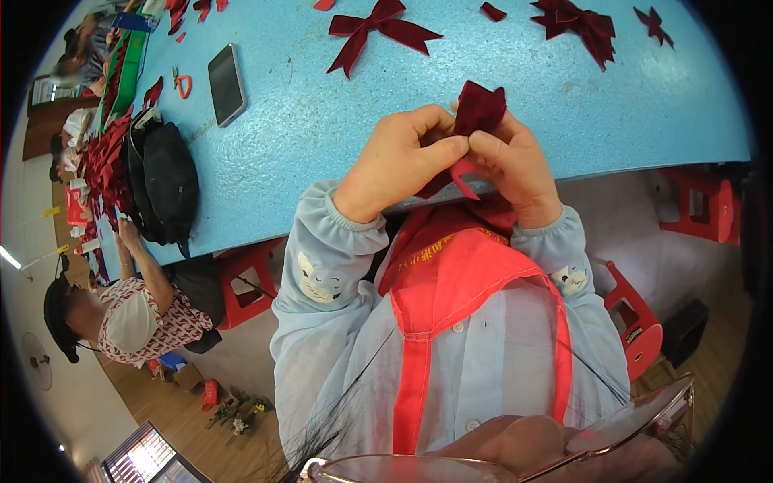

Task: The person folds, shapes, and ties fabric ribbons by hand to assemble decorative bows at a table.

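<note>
Left hand (400, 153) and right hand (519, 159) are each clamped by thumb and fingers on one folded dark-red velvet piece (479, 110), over the near edge of the light-blue worktop (282, 137). Two dark-red velvet bows (377, 30) and one smaller bow-shaped piece (654, 27) lie beyond. To the left: one black rectangular smartphone (227, 84), one pair of orange-handled scissors (185, 78), one black fabric bag (167, 181).
</note>
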`<state>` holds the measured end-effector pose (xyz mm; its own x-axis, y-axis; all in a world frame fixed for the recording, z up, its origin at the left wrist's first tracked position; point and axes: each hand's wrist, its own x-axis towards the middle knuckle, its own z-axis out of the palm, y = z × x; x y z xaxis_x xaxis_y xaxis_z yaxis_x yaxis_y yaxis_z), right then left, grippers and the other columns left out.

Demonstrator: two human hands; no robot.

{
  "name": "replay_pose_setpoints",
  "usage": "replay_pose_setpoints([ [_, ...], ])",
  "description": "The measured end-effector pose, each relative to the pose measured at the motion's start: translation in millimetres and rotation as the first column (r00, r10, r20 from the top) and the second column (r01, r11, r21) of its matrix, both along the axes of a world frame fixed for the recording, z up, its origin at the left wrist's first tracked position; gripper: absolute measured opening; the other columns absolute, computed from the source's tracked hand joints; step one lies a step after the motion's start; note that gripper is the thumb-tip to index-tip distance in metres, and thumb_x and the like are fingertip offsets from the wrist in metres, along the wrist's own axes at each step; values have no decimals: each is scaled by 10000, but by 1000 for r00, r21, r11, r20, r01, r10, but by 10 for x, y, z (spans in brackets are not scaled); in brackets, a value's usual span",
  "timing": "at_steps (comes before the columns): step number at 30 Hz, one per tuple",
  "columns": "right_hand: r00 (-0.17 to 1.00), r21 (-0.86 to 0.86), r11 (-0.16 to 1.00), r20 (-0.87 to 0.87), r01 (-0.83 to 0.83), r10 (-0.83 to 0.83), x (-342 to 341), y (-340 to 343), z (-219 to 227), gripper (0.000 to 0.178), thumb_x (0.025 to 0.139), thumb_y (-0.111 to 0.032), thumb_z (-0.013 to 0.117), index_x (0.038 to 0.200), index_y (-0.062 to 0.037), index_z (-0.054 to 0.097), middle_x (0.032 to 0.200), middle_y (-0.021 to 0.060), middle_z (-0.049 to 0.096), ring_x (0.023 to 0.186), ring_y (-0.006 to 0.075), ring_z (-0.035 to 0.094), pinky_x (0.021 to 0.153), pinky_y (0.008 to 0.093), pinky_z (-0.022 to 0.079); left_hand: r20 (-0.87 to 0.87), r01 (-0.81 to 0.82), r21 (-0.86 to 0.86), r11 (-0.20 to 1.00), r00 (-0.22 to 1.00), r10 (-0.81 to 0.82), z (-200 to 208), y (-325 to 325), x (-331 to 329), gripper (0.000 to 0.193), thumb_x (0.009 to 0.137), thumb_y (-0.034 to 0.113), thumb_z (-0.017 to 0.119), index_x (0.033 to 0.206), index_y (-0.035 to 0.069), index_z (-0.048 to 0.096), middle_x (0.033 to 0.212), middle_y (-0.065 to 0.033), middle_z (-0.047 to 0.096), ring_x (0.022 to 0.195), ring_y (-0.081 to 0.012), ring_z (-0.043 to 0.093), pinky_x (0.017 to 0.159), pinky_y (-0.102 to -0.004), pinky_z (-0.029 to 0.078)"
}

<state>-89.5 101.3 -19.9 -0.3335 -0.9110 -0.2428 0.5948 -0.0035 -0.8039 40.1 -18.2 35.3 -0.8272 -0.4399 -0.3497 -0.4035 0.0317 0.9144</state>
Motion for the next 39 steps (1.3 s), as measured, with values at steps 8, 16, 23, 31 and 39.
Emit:
replay_pose_setpoints([
  [8, 964, -135, 955, 87, 263, -253, 50, -55, -133, 158, 873, -118, 614, 1002, -29, 600, 904, 49, 635, 741, 125, 591, 666, 247, 470, -527, -456, -652, 606, 847, 71, -134, 281, 222, 91, 778, 38, 627, 864, 16, 606, 716, -67, 567, 570, -167, 525, 515, -254, 413],
  [16, 979, -343, 918, 76, 201, -187, 179, -91, -165, 221, 846, -43, 603, 1058, -6, 556, 997, 100, 617, 862, 169, 588, 766, 294, 485, -494, -516, -612, 599, 841, 220, -311, 473, 111, 181, 751, 84, 714, 867, 23, 589, 748, -71, 574, 567, -142, 516, 504, -264, 417],
  [23, 971, -312, 936, -115, 165, -209, 252, -114, -48, 314, 802, -12, 629, 1107, -2, 554, 986, 89, 615, 874, 156, 584, 766, 268, 478, -522, -466, -760, 453, 853, 2, -316, 311, 94, 105, 807, 23, 634, 905, 13, 598, 737, -95, 581, 597, -171, 556, 534, -279, 436],
  [31, 949, -223, 934, 207, 280, -236, 234, -91, -98, 241, 809, -33, 652, 1044, 0, 606, 843, 56, 628, 709, 115, 562, 673, 244, 471, -247, -203, 303, 931, 927, 282, -264, 226, 114, 210, 939, 219, 500, 820, 52, 548, 666, -11, 533, 549, -119, 476, 479, -214, 354],
  [39, 887, -288, 876, 374, 388, -270, 301, -116, -211, 221, 842, -51, 630, 1052, 6, 597, 839, 61, 621, 720, 125, 571, 671, 247, 480, -357, 53, 811, 583, 833, 422, -499, 283, 73, 228, 962, 251, 451, 841, 64, 499, 685, -18, 493, 545, -114, 426, 469, -215, 314],
])
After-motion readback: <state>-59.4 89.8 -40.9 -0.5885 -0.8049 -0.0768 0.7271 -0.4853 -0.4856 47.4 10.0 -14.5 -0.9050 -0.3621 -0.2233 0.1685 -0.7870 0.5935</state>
